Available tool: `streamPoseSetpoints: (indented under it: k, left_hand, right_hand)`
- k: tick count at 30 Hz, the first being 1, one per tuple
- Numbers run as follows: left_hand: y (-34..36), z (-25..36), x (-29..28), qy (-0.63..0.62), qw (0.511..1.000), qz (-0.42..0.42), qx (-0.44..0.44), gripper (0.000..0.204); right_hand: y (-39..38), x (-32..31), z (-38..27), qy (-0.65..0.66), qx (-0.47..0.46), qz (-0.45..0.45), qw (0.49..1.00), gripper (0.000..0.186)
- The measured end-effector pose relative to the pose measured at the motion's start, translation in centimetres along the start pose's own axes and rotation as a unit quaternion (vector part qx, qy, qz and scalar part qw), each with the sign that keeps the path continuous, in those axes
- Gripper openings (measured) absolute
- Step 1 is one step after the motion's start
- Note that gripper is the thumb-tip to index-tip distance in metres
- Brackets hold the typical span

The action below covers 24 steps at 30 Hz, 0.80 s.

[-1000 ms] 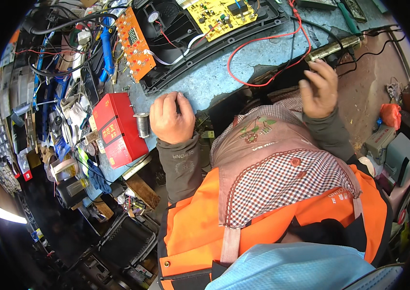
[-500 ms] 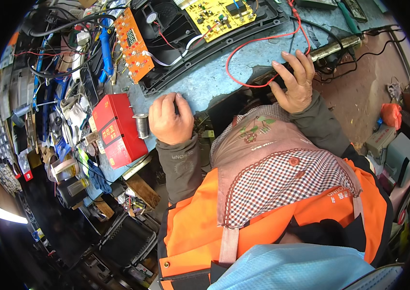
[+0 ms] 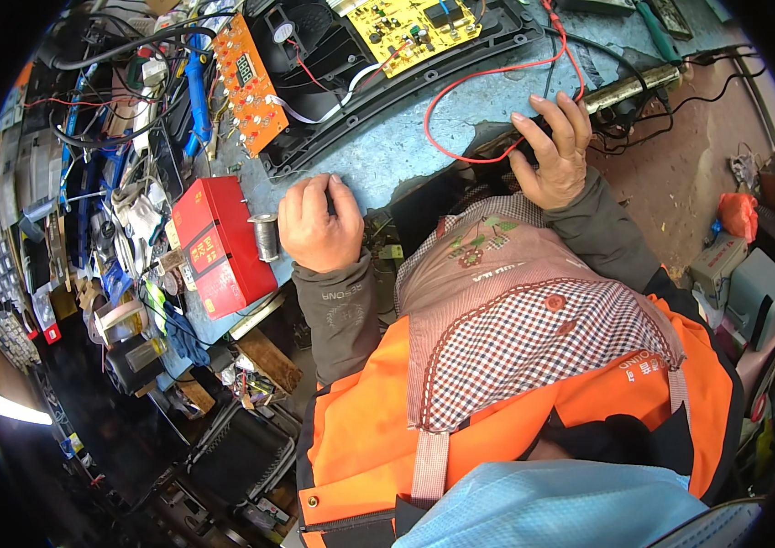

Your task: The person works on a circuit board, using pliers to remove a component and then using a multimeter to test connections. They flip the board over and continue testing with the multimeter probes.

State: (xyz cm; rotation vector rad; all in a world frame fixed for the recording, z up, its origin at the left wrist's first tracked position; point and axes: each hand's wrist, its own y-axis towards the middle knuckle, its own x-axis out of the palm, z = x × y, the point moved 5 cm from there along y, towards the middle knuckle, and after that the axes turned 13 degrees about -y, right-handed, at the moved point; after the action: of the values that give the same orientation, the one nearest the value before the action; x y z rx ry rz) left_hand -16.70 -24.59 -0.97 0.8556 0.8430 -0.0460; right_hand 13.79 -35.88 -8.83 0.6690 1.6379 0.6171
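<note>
Your left grip [image 3: 319, 224] is folded into a loose fist at the edge of the blue counter [image 3: 387, 151]; the palm is hidden, so whether anything sits inside it cannot be told. Your right grip [image 3: 556, 164] is open, fingers spread and empty as far as the view shows, at the counter's edge. The red wire [image 3: 427, 114] loops out on the left of your right grip, passing close to the thumb and fingertips; contact cannot be made out.

Just left of your left grip stands a spool of solder wire [image 3: 264, 239], apart from your knuckles, and beside that, farther left, is a red box [image 3: 232, 260]. Your apron [image 3: 488, 274] spreads below and between both grips.

Farther out, ahead of your left grip, lies a black plastic housing [image 3: 406, 89]. A yellow circuit board [image 3: 415, 36] sits on it, and an orange display board [image 3: 251, 87] leans along its left end, with a white ribbon cable [image 3: 358, 80] running between the two. A blue-handled tool [image 3: 196, 96] lies beyond the orange board, to its left.
</note>
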Motion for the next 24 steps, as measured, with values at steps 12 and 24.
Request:
streamPoseSetpoints:
  k: [12, 24]
  left_hand:
    - [0.05, -0.1, 0.0, -0.004, 1.0, 0.0, 0.001, 0.006]
    - [0.0, -0.14, 0.0, -0.003, 1.0, 0.001, 0.006, 0.007]
  right_hand:
    - [-0.25, 0.36, 0.02, -0.012, -0.003, 0.005, 1.0, 0.068]
    - [-0.24, 0.43, 0.05, -0.011, -0.004, 0.004, 1.0, 0.069]
